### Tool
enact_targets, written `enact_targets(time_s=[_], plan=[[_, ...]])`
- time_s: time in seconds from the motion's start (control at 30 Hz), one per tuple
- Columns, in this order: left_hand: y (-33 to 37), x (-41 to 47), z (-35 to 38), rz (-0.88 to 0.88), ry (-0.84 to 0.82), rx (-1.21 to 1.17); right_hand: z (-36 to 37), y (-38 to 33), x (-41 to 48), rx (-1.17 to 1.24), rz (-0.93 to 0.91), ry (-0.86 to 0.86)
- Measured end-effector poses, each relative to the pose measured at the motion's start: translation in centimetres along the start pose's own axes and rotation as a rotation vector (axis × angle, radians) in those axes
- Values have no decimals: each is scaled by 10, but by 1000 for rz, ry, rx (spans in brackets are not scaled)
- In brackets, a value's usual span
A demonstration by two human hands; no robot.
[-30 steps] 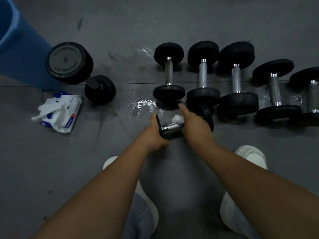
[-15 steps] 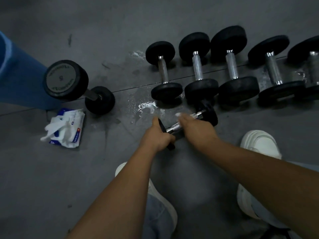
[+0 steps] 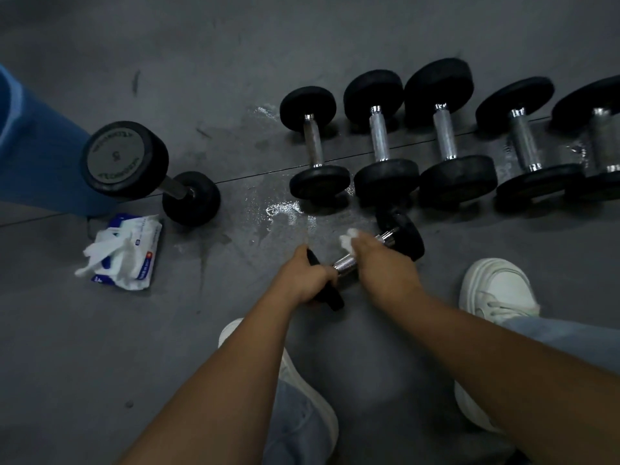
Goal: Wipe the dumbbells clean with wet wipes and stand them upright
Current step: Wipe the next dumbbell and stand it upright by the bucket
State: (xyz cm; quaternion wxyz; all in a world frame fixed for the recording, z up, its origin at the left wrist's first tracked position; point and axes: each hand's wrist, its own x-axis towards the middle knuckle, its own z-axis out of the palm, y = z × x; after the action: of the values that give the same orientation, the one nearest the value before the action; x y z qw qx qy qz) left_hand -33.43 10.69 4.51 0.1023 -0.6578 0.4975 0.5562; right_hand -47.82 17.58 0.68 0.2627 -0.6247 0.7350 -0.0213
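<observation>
Dumbbell [image 3: 345, 263], small, stiff, likely heavy, slick chrome bar, far end on floor [image 3: 201, 330] before row [image 3: 385, 177]; left hand [image 3: 303, 280] grips its near end, right hand [image 3: 382, 263] pinches wipe [image 3: 349, 239] on bar.

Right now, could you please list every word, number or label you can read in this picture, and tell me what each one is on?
Nothing can be read with certainty.
Large dumbbell, end face: raised lettering round the rim, too blurred to read; one character in the middle, possibly "5".
Wet wipes pack: blue and red print, too small to read.
Smaller dumbbells in the row: no text visible.
</observation>
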Motion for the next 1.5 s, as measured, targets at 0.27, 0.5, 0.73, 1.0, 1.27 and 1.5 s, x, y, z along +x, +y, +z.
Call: enact_targets(time_s=[0.27, 0.5, 0.73, 1.0, 1.27, 1.5], plan=[[-6, 9, 1, 35, -72, 185, -1, 0, 1, 27, 34, 19], [-10, 11, 5, 70, 16, 130, 0, 1, -3, 111, 24, 4], [-14, 3, 11, 184, 267, 264, 2, -2, 4, 5, 16, -45], [-10, 3, -3, 208, 123, 324, -14, -11, 40, -141, 5, -123], [-15, 8, -12, 224, 152, 110, 0, -15, 7, 32, -89, -11], [-13, 10, -10, 227, 50, 208, -7, -29, 17, 23, -25, -61]])
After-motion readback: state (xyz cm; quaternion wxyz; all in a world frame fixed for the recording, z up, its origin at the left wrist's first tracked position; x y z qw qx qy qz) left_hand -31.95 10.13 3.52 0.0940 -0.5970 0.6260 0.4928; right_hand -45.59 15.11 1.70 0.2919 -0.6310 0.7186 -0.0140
